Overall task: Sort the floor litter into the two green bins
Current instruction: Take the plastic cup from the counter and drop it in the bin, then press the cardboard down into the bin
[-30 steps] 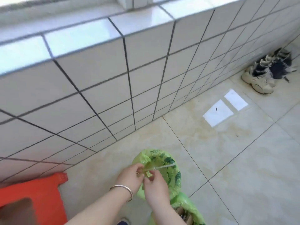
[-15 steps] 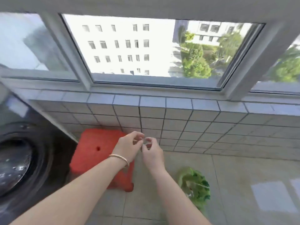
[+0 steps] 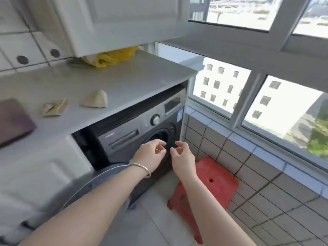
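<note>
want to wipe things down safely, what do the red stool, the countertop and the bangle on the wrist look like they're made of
Red stool: probably moulded plastic, uniform colour, dull sheen, a moulded hole in the seat.
Countertop: smooth pale grey slab with a matte finish, likely stone or a composite; the blur leaves it open.
Bangle: thin, silvery and shiny, so it looks like polished metal.

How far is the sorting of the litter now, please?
Done: cannot tell, since no green bin and no floor litter is in this view. In hand: nothing visible; the left hand and right hand are raised with loosely curled fingers in front of the washing machine. Left: two crumpled tissues lie on the counter, perhaps next. The floor by the red stool looks bare.
</note>
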### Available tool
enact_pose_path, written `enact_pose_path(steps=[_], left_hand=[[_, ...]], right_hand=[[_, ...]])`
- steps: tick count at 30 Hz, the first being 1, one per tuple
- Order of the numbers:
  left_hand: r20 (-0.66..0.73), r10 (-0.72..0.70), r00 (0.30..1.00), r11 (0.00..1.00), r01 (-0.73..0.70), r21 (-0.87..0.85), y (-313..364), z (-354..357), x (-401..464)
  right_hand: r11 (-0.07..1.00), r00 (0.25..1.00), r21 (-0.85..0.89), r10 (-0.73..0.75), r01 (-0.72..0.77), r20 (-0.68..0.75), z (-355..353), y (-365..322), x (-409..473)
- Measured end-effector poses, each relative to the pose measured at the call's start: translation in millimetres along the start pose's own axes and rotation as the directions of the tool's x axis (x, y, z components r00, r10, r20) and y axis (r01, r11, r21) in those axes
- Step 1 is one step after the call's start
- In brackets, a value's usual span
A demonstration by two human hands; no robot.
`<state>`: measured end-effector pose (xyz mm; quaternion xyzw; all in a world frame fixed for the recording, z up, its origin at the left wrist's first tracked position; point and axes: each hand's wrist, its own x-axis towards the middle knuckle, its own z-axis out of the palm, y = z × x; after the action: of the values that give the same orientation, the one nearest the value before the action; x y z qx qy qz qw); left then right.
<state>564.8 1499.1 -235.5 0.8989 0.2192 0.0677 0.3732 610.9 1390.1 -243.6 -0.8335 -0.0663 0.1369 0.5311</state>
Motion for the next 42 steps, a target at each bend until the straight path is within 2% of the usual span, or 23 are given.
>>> enact_pose_path(steps=[3,9,13,16,20,26,29,31,34,42], left_hand=[[-0.121,-0.081,0.989,0.997,0.079,-0.021,-40.8,-57.6,-3.6],[-0.311,-0.183,0.933,0.983,0.183,-0.028,-99.6,-150.9,2.9],[-0.453,-0.283,0.846,0.956,0.286,-0.064,-133.3,-205.5,18.3],[-0.512,-0.286,0.810,0.947,0.321,-0.021,-151.1,-233.9,34.3],[-0.506,-0.245,0.827,0.918,0.366,0.154,-162.4,-259.3,57.1],[-0.407,-0.329,0.852,0.868,0.443,0.226,-190.5,-289.7,90.3],[-0.323,-0.380,0.867,0.846,0.467,0.256,-204.3,-295.8,109.5],[-0.254,-0.410,0.876,0.840,0.471,0.268,-211.3,-297.3,120.1],[-0.221,-0.389,0.894,0.839,0.443,0.316,-218.8,-298.6,135.5],[-0.130,-0.373,0.919,0.869,0.395,0.298,-213.1,-292.1,167.3]], right_hand=[[0.993,0.986,-0.028,-0.106,0.111,0.128,58.6,-43.7,-4.5],[0.949,0.908,-0.086,-0.262,0.305,0.326,144.5,-114.3,10.3],[0.875,0.827,-0.140,-0.372,0.464,0.421,181.5,-152.4,39.0],[0.804,0.785,-0.218,-0.416,0.554,0.459,203.2,-177.9,68.0],[0.656,0.735,-0.359,-0.486,0.664,0.473,228.0,-201.6,101.2],[0.493,0.709,-0.521,-0.360,0.696,0.607,251.6,-211.0,132.3],[0.498,0.743,-0.570,-0.280,0.654,0.608,259.5,-209.2,143.1],[0.539,0.774,-0.583,-0.241,0.608,0.585,263.1,-206.8,147.9],[0.599,0.817,-0.577,-0.266,0.556,0.511,267.2,-204.6,151.0],[0.635,0.877,-0.610,-0.277,0.474,0.392,273.7,-201.1,139.3]])
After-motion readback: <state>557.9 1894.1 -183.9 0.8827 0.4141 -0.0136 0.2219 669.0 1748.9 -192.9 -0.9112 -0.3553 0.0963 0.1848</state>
